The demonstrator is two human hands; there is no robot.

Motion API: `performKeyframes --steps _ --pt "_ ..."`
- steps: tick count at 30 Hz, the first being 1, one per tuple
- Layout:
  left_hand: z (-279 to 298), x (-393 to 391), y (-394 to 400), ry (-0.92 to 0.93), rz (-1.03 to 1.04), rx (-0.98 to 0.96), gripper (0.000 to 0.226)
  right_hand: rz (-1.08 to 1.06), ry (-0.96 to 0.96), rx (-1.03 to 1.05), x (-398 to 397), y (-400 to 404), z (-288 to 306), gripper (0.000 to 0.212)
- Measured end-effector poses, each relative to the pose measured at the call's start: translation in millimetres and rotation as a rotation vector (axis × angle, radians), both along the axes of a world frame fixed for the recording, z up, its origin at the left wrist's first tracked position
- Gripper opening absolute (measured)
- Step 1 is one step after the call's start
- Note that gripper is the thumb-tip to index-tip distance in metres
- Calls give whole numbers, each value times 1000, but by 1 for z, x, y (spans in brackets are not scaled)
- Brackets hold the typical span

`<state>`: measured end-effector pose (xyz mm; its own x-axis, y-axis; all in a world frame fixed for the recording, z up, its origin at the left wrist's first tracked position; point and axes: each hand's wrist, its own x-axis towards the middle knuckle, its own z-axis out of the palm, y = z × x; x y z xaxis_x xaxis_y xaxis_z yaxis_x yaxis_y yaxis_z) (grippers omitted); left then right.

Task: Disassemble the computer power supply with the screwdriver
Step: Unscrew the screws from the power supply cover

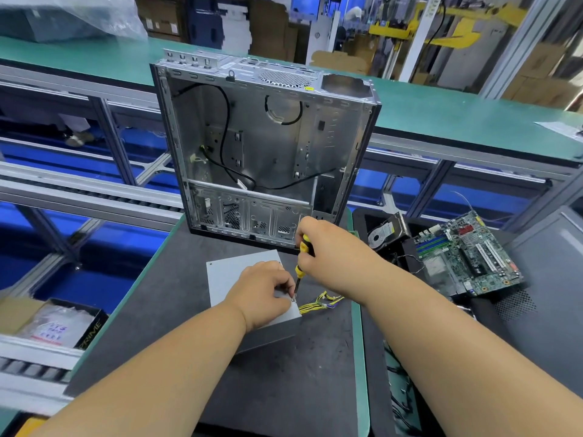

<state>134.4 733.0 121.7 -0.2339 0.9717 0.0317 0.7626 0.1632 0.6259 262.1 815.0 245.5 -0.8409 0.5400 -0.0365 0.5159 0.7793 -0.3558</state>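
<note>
Dark surface (176, 310) under my left hand (263, 291) pinching a screw on the power supply (227, 279); my right hand (325, 247) grips the screwdriver (299, 269).

Both bare forearms extended forward and converging, left hand (263, 287) lowered with fingers curled and fingertips pinched together, right hand (328, 247) raised just beyond it, fingers wrapped in a closed grip, wrist bent downward

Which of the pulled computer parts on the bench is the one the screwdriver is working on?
The grey power supply with yellow wires, under the left hand. The right hand holds the screwdriver on its corner; the motherboard and hard drive lie untouched.
</note>
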Motion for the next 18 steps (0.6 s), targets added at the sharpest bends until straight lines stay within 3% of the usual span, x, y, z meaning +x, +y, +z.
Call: performKeyframes --steps 3,6,11,14,18 --pt "-2 -1 -1 -8 -1 11 24 -25 -22 79 2 0 -1 13" --pt "-3 -2 -1 -7 -6 20 27 -66 -87 216 -2 4 -1 39" --pt "-5 -4 1 82 -29 0 19 -37 -6 62 -4 6 1 12" --pt "-8 -4 4 143 -35 -10 16 -38 18 0 0 2 2 19" --pt "-10 -4 6 197 -45 -51 12 -52 -79 288 -1 2 -2 35"
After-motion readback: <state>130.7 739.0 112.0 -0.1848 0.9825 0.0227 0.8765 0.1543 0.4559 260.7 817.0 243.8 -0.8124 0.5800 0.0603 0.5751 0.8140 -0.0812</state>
